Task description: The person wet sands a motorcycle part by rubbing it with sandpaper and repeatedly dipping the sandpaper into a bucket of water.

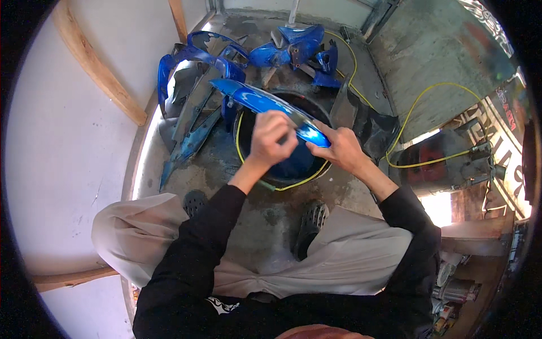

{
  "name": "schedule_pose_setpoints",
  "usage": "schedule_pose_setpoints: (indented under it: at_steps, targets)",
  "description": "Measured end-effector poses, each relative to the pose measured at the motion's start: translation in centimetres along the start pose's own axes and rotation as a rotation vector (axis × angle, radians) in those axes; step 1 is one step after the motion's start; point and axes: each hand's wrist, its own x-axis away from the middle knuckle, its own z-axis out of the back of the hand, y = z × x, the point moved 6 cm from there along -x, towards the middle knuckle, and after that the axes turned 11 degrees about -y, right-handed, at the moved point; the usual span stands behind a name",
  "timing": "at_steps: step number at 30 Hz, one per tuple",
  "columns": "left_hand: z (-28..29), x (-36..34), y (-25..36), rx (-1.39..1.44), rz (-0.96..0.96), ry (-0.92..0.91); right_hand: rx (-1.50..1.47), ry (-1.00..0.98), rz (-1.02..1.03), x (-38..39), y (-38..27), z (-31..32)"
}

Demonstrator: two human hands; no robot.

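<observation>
A long, glossy blue plastic fairing panel slants over a round black tub between my knees. My right hand grips its lower right end, thumb on the near side and fingers toward the far side. Curled closed, my left hand is at the panel's near edge, about mid-length. Whatever its fingers may hold is hidden. Dark liquid shows inside the tub below the panel.
More blue fairing pieces and a blue front cover lie beyond the tub. Dark panels rest left, others right. A yellow hose loops to a dark tank. A white wall borders the left.
</observation>
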Motion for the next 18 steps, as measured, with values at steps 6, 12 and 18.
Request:
schedule_pose_setpoints:
  at_steps: [6,12,18]
  targets:
    - [4.0,1.6,-8.2,-0.422,0.335,0.108,0.020,-0.005,0.050,-0.9,-1.8,0.3]
    - [-0.2,0.5,1.0,-0.129,0.111,-0.006,-0.009,0.053,0.038,0.2,-0.1,0.3]
    - [2.2,0.9,-5.3,-0.394,0.230,0.079,-0.016,0.042,0.033,-0.5,-1.0,0.4]
